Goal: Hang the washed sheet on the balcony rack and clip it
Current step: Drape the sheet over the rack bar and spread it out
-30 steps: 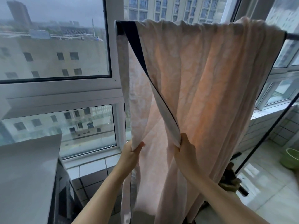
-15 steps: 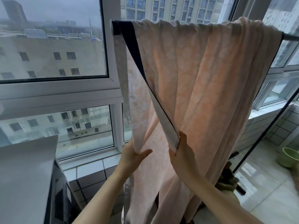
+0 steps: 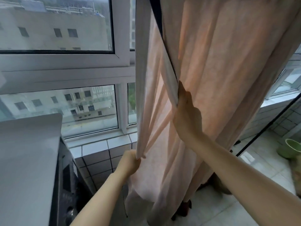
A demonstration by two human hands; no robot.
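The washed sheet (image 3: pixel 228 66), pale pink with a dark navy border strip, hangs down from above the frame in long folds; the rack's top bar is out of view. My left hand (image 3: pixel 130 163) grips the sheet's left edge low down, fingers curled round bunched cloth. Higher and to the right, my right hand (image 3: pixel 187 115) holds the folded bordered edge, with its thumb on the near side. A black slanted rack leg (image 3: pixel 267 126) shows at the right behind the sheet. No clips are visible.
A grey-topped appliance (image 3: pixel 29 160) with a dark front stands at the left. Windows and a tiled sill (image 3: pixel 97 144) lie behind. A green pot (image 3: pixel 291 148) sits on the wet tiled floor at the right. Dark objects lie under the sheet's hem.
The view has dropped and closed in. My left hand slid down the sheet's left edge and now grips it lower. My right hand still holds the bordered fold.
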